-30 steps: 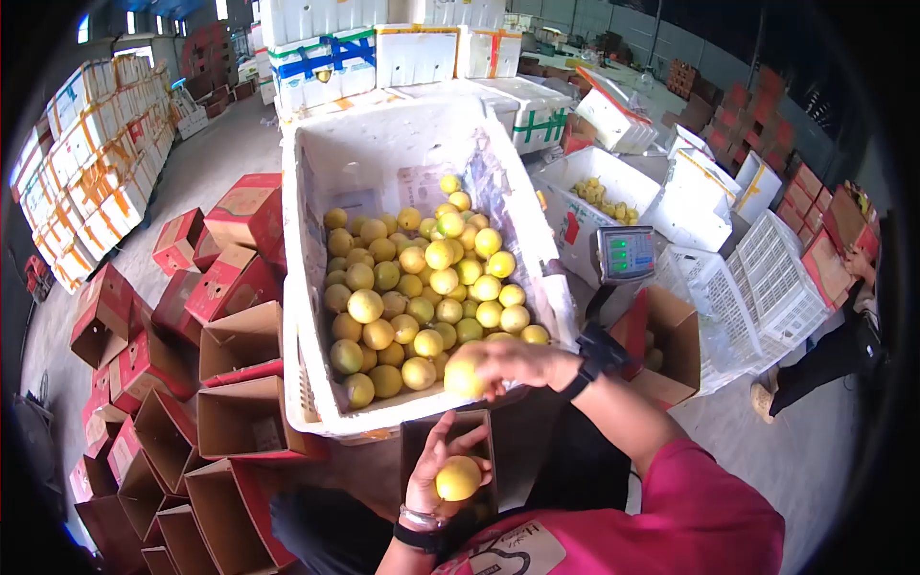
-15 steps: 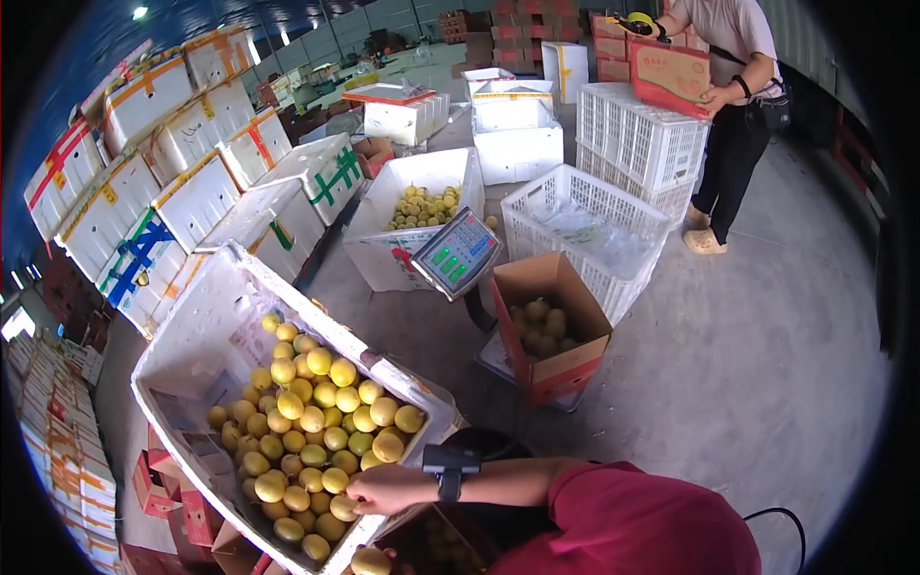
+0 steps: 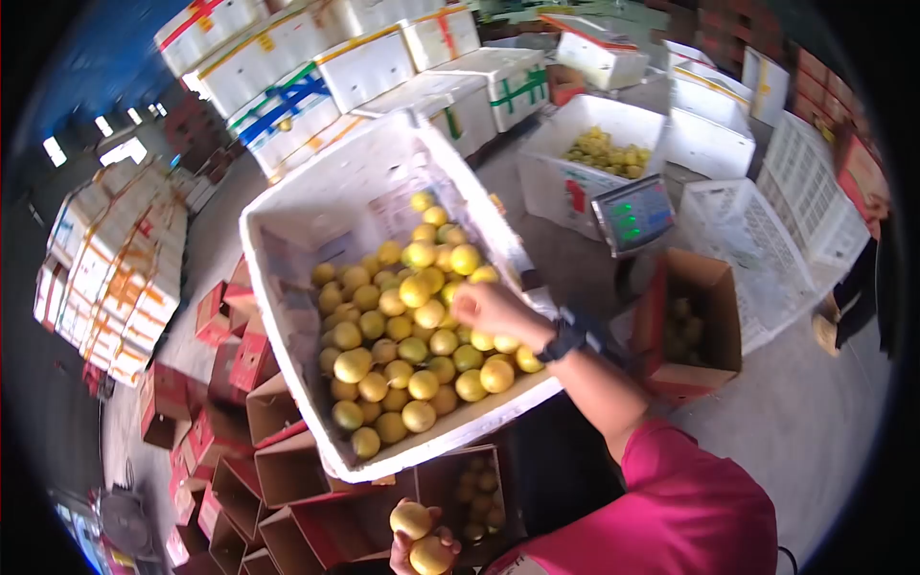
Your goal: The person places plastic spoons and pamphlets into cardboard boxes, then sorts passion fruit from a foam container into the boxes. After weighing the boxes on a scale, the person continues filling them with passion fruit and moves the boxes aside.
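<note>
A white foam box (image 3: 273,369) holds many round yellow fruits (image 3: 391,302) that look like passion fruits. My right hand (image 3: 494,311), with a dark watch on its wrist, is over the fruits near the box's right side. Its fingers are curled downward; what lies under them, if anything, is hidden. Low in the view, my left hand (image 3: 426,546) is wrapped round two yellow passion fruits (image 3: 411,519). Just behind it, an open cardboard box (image 3: 431,489) has several fruits in its shaded inside.
Open red-and-brown cartons (image 3: 225,431) crowd the floor at left. A lit scale display (image 3: 634,213) stands behind a carton of fruit (image 3: 714,355). White crates (image 3: 743,278) and another person's hand (image 3: 874,213) are at right. Stacked foam boxes (image 3: 374,67) line the back.
The view has swung left, shifting the scene rightward. My right hand has moved from the box's near edge farther in over the fruits. Two fruits now show in my left hand, where one showed before.
</note>
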A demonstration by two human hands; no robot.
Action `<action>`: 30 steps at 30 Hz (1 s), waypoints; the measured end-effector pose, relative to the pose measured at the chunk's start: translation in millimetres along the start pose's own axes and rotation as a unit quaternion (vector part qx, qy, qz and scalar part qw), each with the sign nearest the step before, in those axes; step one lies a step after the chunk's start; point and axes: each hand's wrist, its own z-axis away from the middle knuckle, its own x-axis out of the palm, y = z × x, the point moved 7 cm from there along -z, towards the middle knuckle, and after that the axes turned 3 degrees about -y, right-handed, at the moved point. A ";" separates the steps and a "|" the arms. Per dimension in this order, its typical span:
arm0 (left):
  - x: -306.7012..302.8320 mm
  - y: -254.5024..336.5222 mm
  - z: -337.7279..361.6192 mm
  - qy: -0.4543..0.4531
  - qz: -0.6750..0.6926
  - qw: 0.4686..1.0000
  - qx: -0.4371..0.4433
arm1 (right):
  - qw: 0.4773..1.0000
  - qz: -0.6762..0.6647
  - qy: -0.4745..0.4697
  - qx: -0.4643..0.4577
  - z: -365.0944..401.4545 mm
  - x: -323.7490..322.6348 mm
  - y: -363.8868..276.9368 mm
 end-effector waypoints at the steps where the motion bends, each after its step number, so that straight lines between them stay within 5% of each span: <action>1: -3.0 3.5 -0.9 -0.003 0.003 1.000 0.004 | 0.998 0.050 -0.007 0.033 -29.1 0.7 2.3; 7: -9.5 13.5 -19.5 -0.030 0.014 0.999 0.004 | 0.973 0.132 -0.130 0.137 -61.7 79.5 29.3; 11: -12.5 17.3 -28.9 -0.055 0.008 0.998 -0.019 | 0.981 0.136 -0.038 0.133 -50.9 96.0 32.3; 13: -5.8 20.8 -29.5 -0.046 0.008 0.999 -0.008 | 0.990 -0.016 -0.041 0.133 -51.1 88.7 36.4; 14: -3.9 22.4 -29.7 -0.035 0.002 0.999 -0.003 | 0.928 -0.276 -0.116 0.222 -43.9 98.9 44.5; 15: -3.6 22.5 -30.8 -0.037 0.006 0.999 -0.003 | 0.904 -0.339 -0.138 0.219 -36.8 95.3 42.5; 18: 0.1 18.0 -36.7 -0.055 -0.005 0.998 -0.018 | 0.859 -0.466 -0.173 0.123 -4.2 66.3 3.6; 25: 18.2 -18.2 -49.2 -0.092 0.054 0.991 -0.085 | 0.891 -0.401 -0.194 0.087 77.2 29.5 -34.0; 27: 56.5 -21.6 -54.3 -0.222 0.081 0.969 -0.078 | 0.934 -0.268 -0.232 -0.039 107.4 32.7 -69.6; 28: 33.5 -37.9 -58.4 -0.109 0.119 0.984 -0.078 | 0.930 -0.219 -0.273 -0.112 128.0 39.6 -94.1; 30: 31.3 -51.5 -57.8 -0.188 0.205 0.955 -0.099 | 0.918 -0.169 -0.309 -0.183 143.6 43.8 -112.8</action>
